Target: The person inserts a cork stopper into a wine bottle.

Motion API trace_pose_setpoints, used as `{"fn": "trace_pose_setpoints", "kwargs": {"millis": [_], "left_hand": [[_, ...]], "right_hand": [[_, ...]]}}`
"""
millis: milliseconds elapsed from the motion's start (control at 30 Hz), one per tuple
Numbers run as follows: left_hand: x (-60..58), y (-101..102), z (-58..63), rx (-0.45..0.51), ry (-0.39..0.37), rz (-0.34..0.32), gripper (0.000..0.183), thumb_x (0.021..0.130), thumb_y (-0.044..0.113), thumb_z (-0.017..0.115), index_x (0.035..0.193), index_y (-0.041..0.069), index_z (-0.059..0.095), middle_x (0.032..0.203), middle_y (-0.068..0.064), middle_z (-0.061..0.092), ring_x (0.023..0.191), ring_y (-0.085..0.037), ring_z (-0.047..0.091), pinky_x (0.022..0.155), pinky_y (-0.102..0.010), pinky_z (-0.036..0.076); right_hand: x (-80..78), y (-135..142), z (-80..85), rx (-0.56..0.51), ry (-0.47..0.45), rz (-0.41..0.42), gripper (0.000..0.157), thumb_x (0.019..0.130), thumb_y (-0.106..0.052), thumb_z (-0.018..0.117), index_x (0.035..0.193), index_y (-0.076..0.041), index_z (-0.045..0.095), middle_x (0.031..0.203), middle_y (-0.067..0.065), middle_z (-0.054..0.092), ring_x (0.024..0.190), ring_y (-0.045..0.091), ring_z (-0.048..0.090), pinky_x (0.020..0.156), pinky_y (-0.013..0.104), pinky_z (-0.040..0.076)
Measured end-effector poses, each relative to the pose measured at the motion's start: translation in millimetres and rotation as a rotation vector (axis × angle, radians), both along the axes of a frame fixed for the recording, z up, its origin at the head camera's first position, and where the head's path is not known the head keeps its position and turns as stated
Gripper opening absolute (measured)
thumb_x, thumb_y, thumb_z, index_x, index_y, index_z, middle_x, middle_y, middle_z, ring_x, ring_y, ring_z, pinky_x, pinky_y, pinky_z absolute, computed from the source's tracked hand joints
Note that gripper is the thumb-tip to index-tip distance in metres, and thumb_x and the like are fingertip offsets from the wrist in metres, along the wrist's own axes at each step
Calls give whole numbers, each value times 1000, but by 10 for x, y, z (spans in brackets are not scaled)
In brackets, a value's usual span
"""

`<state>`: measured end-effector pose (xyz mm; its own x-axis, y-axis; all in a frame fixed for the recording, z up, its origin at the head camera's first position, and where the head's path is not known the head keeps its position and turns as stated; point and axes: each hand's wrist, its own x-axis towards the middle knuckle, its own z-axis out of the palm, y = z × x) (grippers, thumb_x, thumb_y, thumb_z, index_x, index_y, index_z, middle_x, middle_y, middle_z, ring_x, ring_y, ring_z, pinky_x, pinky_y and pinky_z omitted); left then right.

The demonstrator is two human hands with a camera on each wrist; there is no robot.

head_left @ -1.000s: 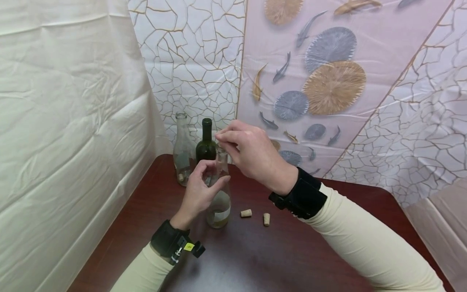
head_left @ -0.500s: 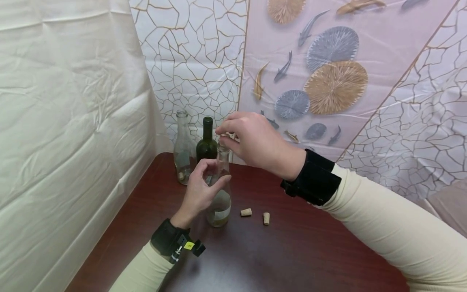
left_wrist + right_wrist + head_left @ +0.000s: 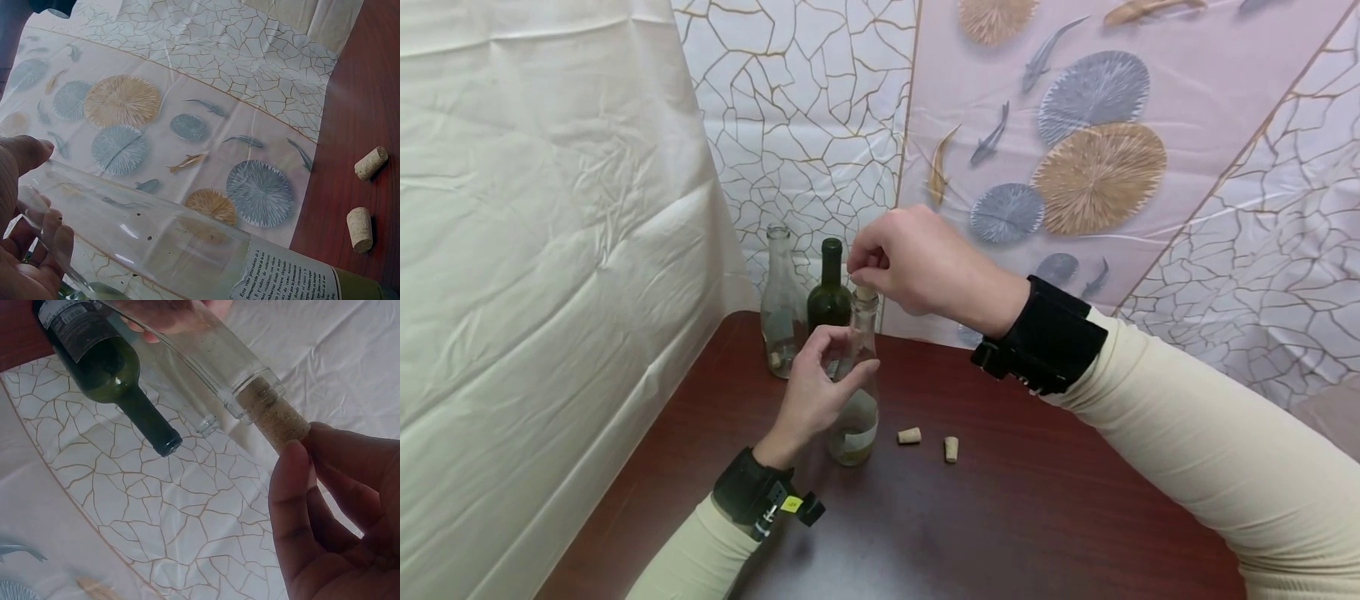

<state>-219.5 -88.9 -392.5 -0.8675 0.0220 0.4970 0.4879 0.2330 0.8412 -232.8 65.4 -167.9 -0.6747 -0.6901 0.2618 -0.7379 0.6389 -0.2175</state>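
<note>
My left hand (image 3: 812, 385) is curled round the upper body of a clear glass bottle (image 3: 854, 414), which stands upright on the table. In the left wrist view, the thumb lies on one side of the glass and the fingers on the other. Above the bottle's mouth, my right hand (image 3: 925, 260) pinches a cork (image 3: 282, 426) by its outer end between thumb and fingertips. The cork's lower part sits inside the mouth, as the right wrist view shows, while its upper part sticks out. A paper label (image 3: 284, 275) covers part of the bottle's lower body.
Behind the held bottle stand a dark green bottle (image 3: 830, 307) and another clear bottle (image 3: 782, 304), which has a cork (image 3: 776, 360) inside near its base. Two loose corks (image 3: 909, 436) lie on the dark red table (image 3: 1000, 517) to the right. Patterned cloth hangs behind.
The right hand has risen slightly and its fingers have curled in more, so the cork at the mouth now shows below them. The left hand keeps its grip on the bottle.
</note>
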Motion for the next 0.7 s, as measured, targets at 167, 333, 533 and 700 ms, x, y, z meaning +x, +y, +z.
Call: {"fn": "trace_pose_setpoints", "kwargs": {"millis": [167, 333, 533, 700], "left_hand": [[-6, 8, 2, -5, -1, -5, 40, 92, 22, 82, 125, 11, 63, 125, -5, 63, 112, -20, 61, 98, -38, 52], [-19, 5, 0, -13, 0, 1, 40, 92, 22, 82, 125, 11, 63, 126, -5, 63, 112, -20, 61, 99, -39, 52], [-24, -1, -18, -3, -8, 6, 40, 92, 21, 83, 124, 11, 63, 125, -4, 63, 111, -18, 60, 99, -38, 52], [-36, 9, -31, 23, -9, -12, 39, 91, 19, 83, 124, 11, 62, 124, -4, 63, 110, -18, 60, 97, -36, 52]], "right_hand": [[-4, 3, -5, 18, -3, -6, 12, 95, -7, 72, 91, -12, 81, 91, 1, 78, 82, 14, 71, 75, 32, 59], [-9, -3, -30, 26, 21, -16, 12, 96, -7, 71, 91, -12, 81, 91, 2, 79, 81, 15, 71, 76, 33, 60], [-13, -14, -53, 35, 30, -25, 13, 96, -7, 71, 92, -12, 82, 91, 1, 79, 85, 15, 73, 80, 33, 61], [-6, -16, -58, 44, 38, -12, 19, 96, -4, 68, 83, -14, 78, 86, -2, 76, 82, 12, 69, 77, 31, 57]]}}
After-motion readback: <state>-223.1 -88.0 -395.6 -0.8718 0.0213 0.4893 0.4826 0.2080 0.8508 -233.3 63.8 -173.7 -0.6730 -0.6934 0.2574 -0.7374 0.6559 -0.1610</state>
